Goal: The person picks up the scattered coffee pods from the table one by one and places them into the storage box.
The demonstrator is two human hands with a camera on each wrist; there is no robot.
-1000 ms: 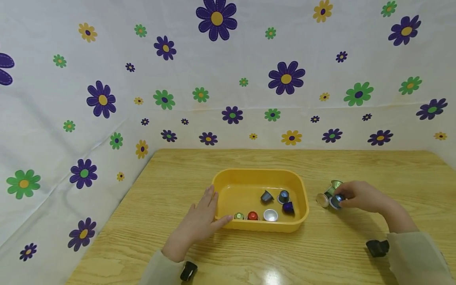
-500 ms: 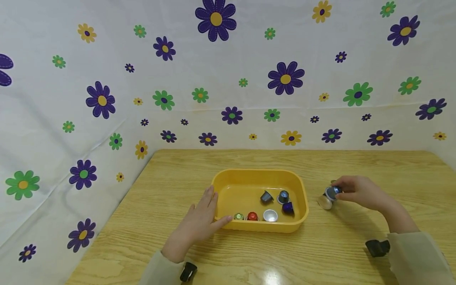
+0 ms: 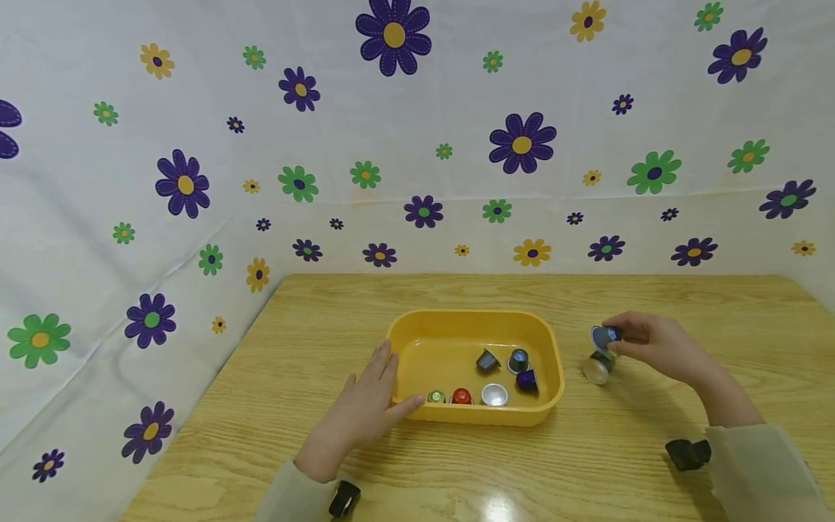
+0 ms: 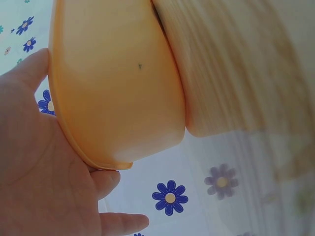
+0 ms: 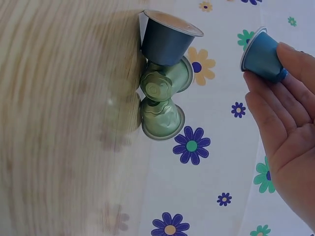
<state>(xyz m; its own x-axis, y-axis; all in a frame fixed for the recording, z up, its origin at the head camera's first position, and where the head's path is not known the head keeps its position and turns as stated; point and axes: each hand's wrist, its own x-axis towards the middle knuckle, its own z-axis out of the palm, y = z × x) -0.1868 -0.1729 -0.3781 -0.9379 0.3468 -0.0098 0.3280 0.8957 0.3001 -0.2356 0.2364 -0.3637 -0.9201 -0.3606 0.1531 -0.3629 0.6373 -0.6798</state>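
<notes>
My right hand [image 3: 665,351] pinches a blue coffee capsule [image 5: 264,55] between thumb and fingers, raised off the table with its foil lid facing left in the head view. Below it lies a small cluster of capsules: a dark one [image 5: 167,42] tipped on its side and light green ones [image 5: 162,120], partly hidden in the head view. My left hand [image 3: 362,406] touches the near left corner of a yellow plastic bin [image 3: 479,415], fingers straight along its rim and thumb on the front edge.
Inside the bin lie several capsules: a grey one [image 3: 487,360], a dark blue one [image 3: 519,359], a purple one [image 3: 527,381], a red one [image 3: 462,396], a green one [image 3: 436,396] and one with its silver lid up [image 3: 494,395]. A flower-print cloth [image 3: 391,109] hangs behind the wooden table [image 3: 313,319].
My right hand has lifted the blue capsule up off the cluster and slightly left, tilting it. The pale-lidded capsule shifted a little. My left hand and the bin stay put.
</notes>
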